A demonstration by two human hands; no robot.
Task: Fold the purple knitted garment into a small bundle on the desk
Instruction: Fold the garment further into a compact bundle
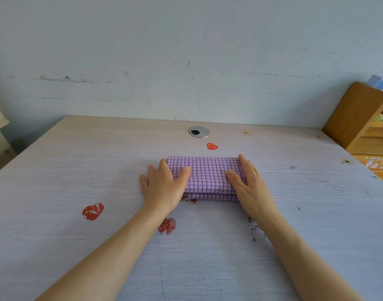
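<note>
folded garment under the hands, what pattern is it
The folded purple knitted garment is light purple with a darker purple grid check, seen in the head view.

A scuffed pale blue wall point(186, 51) fills the upper frame. Below it lies a pale wood-grain table point(99, 161) with red stickers point(92, 211). A wooden shelf point(355, 116) stands at right.

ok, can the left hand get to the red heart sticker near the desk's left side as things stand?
Probably yes. The left hand presses flat on the purple bundle, holding nothing, and only bare desk lies between it and the sticker.
</note>
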